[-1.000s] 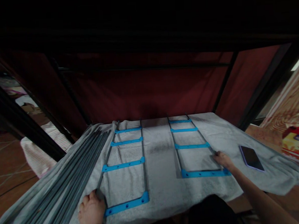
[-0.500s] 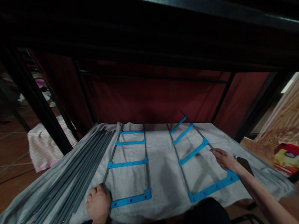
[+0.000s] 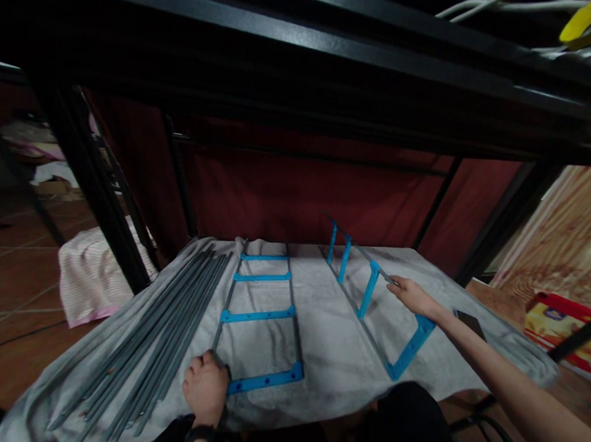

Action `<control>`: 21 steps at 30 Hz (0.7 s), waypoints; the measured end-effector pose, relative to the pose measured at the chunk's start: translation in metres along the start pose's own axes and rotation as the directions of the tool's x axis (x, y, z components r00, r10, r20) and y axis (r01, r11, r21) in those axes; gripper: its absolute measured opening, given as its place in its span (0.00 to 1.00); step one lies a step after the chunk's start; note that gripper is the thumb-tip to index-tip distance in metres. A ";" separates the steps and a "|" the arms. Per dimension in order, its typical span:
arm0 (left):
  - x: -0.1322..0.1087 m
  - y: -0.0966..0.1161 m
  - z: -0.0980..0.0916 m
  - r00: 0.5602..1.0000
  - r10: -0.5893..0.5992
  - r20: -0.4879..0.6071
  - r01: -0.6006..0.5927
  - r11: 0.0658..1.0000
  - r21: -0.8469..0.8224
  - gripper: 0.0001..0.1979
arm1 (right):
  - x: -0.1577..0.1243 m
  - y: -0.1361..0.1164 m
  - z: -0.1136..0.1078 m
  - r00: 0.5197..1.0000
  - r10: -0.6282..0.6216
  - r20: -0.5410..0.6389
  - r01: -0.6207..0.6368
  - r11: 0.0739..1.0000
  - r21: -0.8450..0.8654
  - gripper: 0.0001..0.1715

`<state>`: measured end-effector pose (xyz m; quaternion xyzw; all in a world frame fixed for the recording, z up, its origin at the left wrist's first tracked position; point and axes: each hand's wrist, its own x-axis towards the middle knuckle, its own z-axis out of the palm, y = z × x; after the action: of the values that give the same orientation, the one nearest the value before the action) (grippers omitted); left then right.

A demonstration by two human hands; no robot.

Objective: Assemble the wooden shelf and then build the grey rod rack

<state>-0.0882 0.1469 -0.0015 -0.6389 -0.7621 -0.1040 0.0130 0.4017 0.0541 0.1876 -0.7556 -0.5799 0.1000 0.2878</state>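
Two ladder-like frames of grey rods joined by blue crosspieces are in front of me. My left hand (image 3: 205,385) is closed over the near left corner of the left frame (image 3: 258,315), which lies flat on the cloth. The corner under that hand is hidden. My right hand (image 3: 411,297) grips the right-hand rod of the other frame (image 3: 367,291), with fingers and thumb wrapped round it. That frame stands tilted on its left rod, its right side lifted off the cloth. My right forearm passes close to its nearest blue crosspiece.
A grey cloth (image 3: 321,399) covers the surface. Loose grey rods (image 3: 153,350) lie in a bundle at the left. A dark flat object (image 3: 469,324) is by my right forearm. A black metal beam (image 3: 284,41) runs overhead, and a red and yellow box (image 3: 575,334) sits at the right.
My right hand has raised the right frame's side and swung it leftward, so it tilts more steeply. The left hand stays on the left frame. The camera view has shifted slightly.
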 end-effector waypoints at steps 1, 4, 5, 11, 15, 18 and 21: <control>0.000 -0.001 0.000 1.000 0.004 -0.004 -0.004 1.000 -0.004 0.17 | 0.002 -0.002 0.005 1.000 -0.002 0.012 0.002 1.000 -0.019 0.17; 0.000 -0.002 0.001 1.000 0.005 -0.002 -0.005 0.999 -0.034 0.18 | 0.006 -0.004 0.015 1.000 0.012 -0.006 -0.012 0.999 -0.043 0.17; 0.000 -0.002 0.000 1.000 0.004 0.005 -0.004 0.999 -0.044 0.18 | 0.006 -0.004 0.017 1.000 0.027 -0.015 -0.027 0.999 -0.039 0.17; 0.000 -0.002 -0.005 1.000 0.003 0.016 -0.002 0.997 -0.075 0.20 | 0.005 -0.002 0.019 0.976 0.214 0.041 -0.217 0.971 0.104 0.23; 0.001 -0.002 -0.003 0.999 -0.005 0.032 0.007 0.996 -0.090 0.20 | 0.014 -0.004 0.021 0.957 0.279 0.079 -0.290 0.940 0.183 0.36; 0.002 -0.004 0.003 1.000 0.010 0.006 -0.009 0.994 -0.109 0.22 | 0.031 -0.008 0.024 0.949 0.302 0.090 -0.314 0.931 0.184 0.40; 0.001 -0.004 0.007 1.000 0.005 -0.010 -0.006 0.990 -0.142 0.23 | 0.051 -0.011 0.027 0.949 0.305 0.085 -0.316 0.932 0.178 0.33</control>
<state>-0.0919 0.1480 -0.0088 -0.6398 -0.7510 -0.1610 -0.0287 0.3955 0.1125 0.1811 -0.8037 -0.4490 0.2200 0.3227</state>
